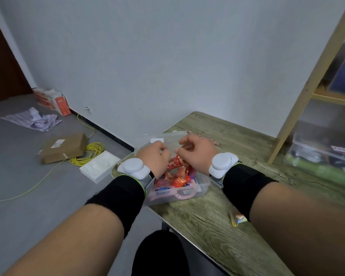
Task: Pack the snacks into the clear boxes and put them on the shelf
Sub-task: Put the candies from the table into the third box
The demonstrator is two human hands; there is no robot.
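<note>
Surface [217,226]: wood-grain, under both hands.
Clear box [199,188]: directly below the fingers, open side up; long axis seems to run away from the person.
Lid [173,139]: just beyond the fingers.
Left hand [153,158]: fingers curled over the box; whether they grip anything is unclear.
Right hand [197,154]: fingers curled, thumb close; grip also unclear.
Snacks [177,176]: red packets in the box, 1 pointing up between the 2 hands.
</note>
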